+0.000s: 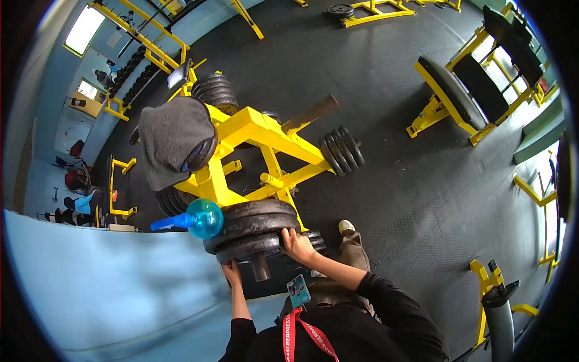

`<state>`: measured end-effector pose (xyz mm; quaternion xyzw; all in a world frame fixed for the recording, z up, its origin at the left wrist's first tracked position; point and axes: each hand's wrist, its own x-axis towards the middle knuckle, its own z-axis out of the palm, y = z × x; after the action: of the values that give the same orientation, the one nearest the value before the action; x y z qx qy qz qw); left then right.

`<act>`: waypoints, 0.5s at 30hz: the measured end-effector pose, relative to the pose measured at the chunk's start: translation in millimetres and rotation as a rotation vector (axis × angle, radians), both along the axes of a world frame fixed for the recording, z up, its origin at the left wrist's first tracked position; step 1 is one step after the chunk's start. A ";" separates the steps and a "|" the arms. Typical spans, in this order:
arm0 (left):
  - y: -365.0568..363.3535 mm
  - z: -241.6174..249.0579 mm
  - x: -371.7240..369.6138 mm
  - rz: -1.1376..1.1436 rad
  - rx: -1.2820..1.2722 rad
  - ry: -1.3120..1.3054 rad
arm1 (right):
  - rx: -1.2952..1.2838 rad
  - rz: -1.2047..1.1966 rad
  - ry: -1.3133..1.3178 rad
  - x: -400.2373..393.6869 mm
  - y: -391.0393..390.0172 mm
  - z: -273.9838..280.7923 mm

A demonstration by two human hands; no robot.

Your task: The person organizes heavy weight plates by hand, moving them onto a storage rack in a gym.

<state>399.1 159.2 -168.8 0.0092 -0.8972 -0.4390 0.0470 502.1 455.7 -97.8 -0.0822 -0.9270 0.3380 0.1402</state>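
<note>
A black weight plate (246,245) sits outermost on the metal peg (260,266) of a yellow plate rack (246,128), with other black plates behind it. My left hand (231,273) grips its lower left rim from below, fingertips partly hidden. At the right edge, my right hand (297,247) curls its fingers round the same plate. A blue spray bottle (205,218) lies on top of the plates, its nozzle pointing left. Over the rack's upper left end hangs a grey cloth (175,142).
More plates (342,151) hang on the rack's right and far pegs. A blue wall (120,283) runs close on my left. A padded bench machine (458,90) stands at the upper right, and another yellow-framed machine (482,289) at the lower right. My shoe (345,227) is beside the rack.
</note>
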 end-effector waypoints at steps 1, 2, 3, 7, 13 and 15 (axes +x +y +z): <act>0.0 -2.4 -1.2 0.005 -0.011 -0.003 | 0.026 0.018 0.015 -1.1 2.2 -2.2; -2.9 -4.1 -0.8 0.019 0.032 -0.012 | 0.031 0.033 0.019 -2.1 3.9 -3.0; -3.6 -4.4 -0.4 0.034 0.080 -0.020 | 0.042 0.049 0.024 -2.6 6.4 -4.2; -13.2 -10.4 -4.5 0.059 -0.052 -0.148 | 0.075 0.141 -0.088 -5.8 9.1 -10.3; -4.9 -16.9 -3.4 0.175 -0.040 -0.033 | 0.116 0.241 -0.055 -9.2 17.3 -8.8; 3.8 -8.6 -0.5 0.254 -0.065 -0.102 | 0.162 0.245 -0.066 -11.0 16.9 -8.2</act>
<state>398.5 163.1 -177.4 0.1432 -0.9039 -0.3991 0.0570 491.1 472.6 -106.0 0.0321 -0.9584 0.2739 0.0735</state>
